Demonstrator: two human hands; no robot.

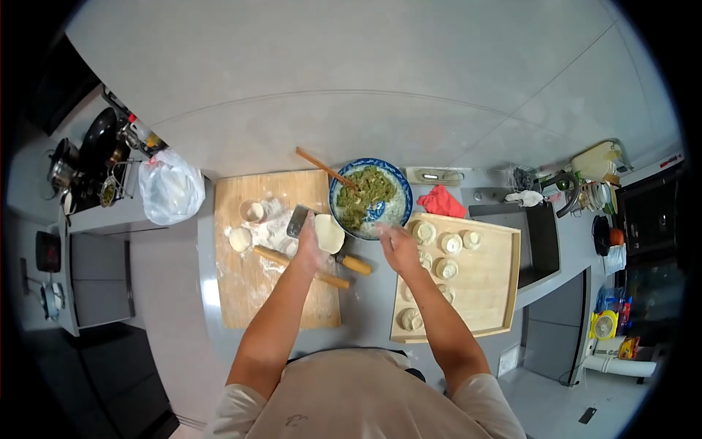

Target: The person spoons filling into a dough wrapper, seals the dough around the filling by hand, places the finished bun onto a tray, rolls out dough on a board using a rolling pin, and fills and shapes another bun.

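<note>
My left hand (311, 247) holds a round, pale dough wrapper (330, 234) by its left side, over the right part of the board. Beneath that hand lies a kitchen knife, partly hidden, its grey blade (297, 220) to the left and wooden handle (356, 265) to the right. A floured rolling pin (333, 279) passes under my left wrist. My right hand (399, 249) is at the lower right rim of a blue-and-white bowl (404, 183), fingers drawn together; what they hold, if anything, is unclear. Green filling (371, 187) and a wooden stick-like utensil (322, 167) are in the bowl.
Dough pieces (240, 239) and flour lie on the wooden board (292, 307). Right of it, a wooden tray (479, 293) carries several filled dumplings (447, 268), some behind my forearm. A red cloth (442, 201), a sink (537, 238) and a white plastic bag (172, 188) are around.
</note>
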